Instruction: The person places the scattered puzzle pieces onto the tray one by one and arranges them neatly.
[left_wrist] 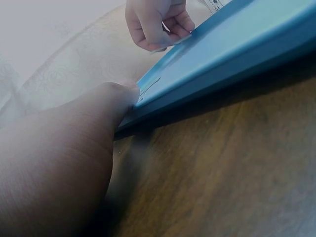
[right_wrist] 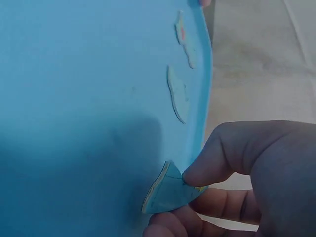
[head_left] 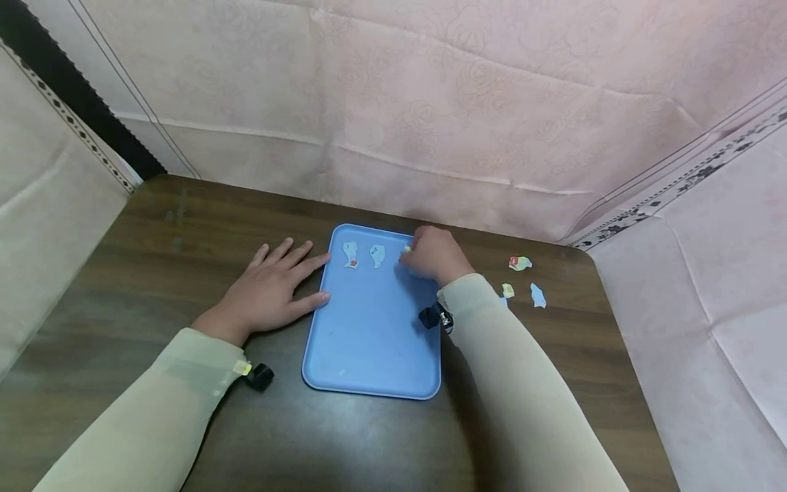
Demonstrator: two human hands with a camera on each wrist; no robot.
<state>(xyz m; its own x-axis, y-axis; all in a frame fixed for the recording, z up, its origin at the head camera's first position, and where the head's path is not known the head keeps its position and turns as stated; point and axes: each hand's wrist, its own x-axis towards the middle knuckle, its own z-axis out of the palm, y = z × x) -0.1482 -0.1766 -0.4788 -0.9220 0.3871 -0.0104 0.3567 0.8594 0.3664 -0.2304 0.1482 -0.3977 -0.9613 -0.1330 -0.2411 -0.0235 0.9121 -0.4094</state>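
A light blue puzzle piece [right_wrist: 170, 192] with a dark line and a yellow spot is pinched between the thumb and fingers of my right hand [head_left: 435, 254], over the far right corner of a blue tray [head_left: 375, 328]. Two pale, irregular puzzle pieces lie apart near the tray's far edge: one with a red patch [head_left: 350, 254], the other plain pale blue [head_left: 377, 255]. My left hand [head_left: 267, 294] lies spread on the table, its thumb and index fingertips touching the tray's left rim. In the head view the right hand mostly hides its piece.
On the brown table [head_left: 590, 383], right of the tray, lie a red-and-yellow piece [head_left: 520, 263], a yellowish piece [head_left: 507, 290] and a light blue piece [head_left: 537, 296]. Another bluish bit is partly behind the right sleeve. Pale patterned cloth [head_left: 430, 102] hangs behind the table.
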